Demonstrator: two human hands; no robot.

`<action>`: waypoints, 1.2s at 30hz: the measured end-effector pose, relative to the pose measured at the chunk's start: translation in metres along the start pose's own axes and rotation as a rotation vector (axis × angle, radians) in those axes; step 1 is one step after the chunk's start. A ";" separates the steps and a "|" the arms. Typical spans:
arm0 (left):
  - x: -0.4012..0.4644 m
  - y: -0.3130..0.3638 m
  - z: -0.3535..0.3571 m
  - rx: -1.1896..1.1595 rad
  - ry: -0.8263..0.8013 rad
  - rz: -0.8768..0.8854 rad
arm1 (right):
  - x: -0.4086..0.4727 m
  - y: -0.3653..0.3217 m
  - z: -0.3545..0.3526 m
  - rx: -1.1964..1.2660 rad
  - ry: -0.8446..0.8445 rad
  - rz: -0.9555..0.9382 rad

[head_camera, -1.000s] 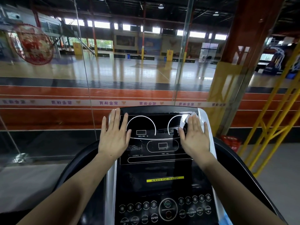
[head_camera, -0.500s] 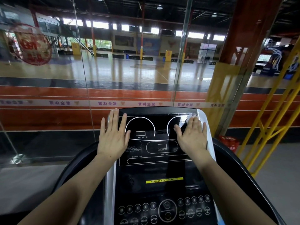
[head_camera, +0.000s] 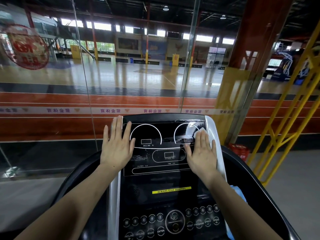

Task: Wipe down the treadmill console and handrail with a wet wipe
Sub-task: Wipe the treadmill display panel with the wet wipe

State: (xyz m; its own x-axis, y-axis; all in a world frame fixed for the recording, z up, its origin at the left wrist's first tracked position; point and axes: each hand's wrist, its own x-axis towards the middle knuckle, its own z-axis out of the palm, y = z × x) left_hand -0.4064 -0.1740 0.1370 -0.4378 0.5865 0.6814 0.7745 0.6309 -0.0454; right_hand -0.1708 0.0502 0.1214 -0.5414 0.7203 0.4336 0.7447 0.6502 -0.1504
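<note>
The black treadmill console [head_camera: 155,170] fills the lower centre, with white dial outlines and a row of buttons near the bottom. My left hand [head_camera: 117,146] lies flat on its left edge, fingers spread, holding nothing. My right hand [head_camera: 202,155] presses flat on the right side of the display. A white wet wipe [head_camera: 198,133] is under its fingers, with only a corner showing past the fingertips. A wet smear shines on the display above that hand. The black handrail [head_camera: 72,175] curves around both sides of the console.
A glass wall [head_camera: 83,84] stands right behind the console, with a sports hall beyond it. Yellow metal railing [head_camera: 285,122] rises at the right, and a red crate [head_camera: 239,151] sits on the floor beside it. A blue item [head_camera: 239,193] rests at the console's right edge.
My right hand has slid the wipe a little left and then down over the right dial, leaving a wet smear. My left hand has stayed in place.
</note>
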 end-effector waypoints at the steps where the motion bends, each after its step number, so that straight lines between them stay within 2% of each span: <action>1: 0.000 0.000 0.000 -0.002 -0.002 0.000 | -0.006 0.002 0.003 0.016 0.008 -0.004; 7: 0.000 0.002 -0.002 -0.018 0.029 -0.006 | 0.000 -0.023 0.001 0.122 -0.010 0.033; 11: -0.001 0.002 -0.004 -0.026 0.029 -0.016 | -0.009 -0.075 0.000 0.098 -0.031 -0.228; 14: -0.003 0.002 -0.005 -0.027 0.031 -0.010 | -0.010 -0.069 0.002 0.018 -0.043 -0.321; 19: -0.001 0.003 -0.006 -0.025 0.030 -0.016 | -0.003 0.016 0.000 0.017 0.000 -0.076; 23: 0.001 0.005 -0.008 -0.045 0.033 -0.032 | -0.004 -0.015 0.001 0.123 -0.011 -0.016; 27: 0.001 0.005 -0.008 -0.049 0.044 -0.043 | -0.026 -0.081 0.005 0.098 -0.063 -0.304; 29: 0.001 0.004 -0.008 -0.048 0.043 -0.048 | -0.028 -0.080 0.004 0.057 -0.067 -0.373; 31: 0.001 0.004 -0.008 -0.044 0.046 -0.045 | -0.022 -0.049 0.007 0.028 -0.023 -0.341; 34: 0.001 0.005 -0.008 -0.065 0.039 -0.056 | -0.019 0.007 0.010 0.065 0.026 -0.114; 36: 0.001 0.006 -0.008 -0.070 0.034 -0.056 | -0.020 0.012 0.012 0.122 0.028 -0.010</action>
State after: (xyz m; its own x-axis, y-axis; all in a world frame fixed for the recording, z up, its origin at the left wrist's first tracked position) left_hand -0.3984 -0.1734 0.1437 -0.4666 0.5326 0.7061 0.7797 0.6245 0.0441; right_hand -0.1558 0.0469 0.1004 -0.5363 0.7075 0.4603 0.6852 0.6834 -0.2519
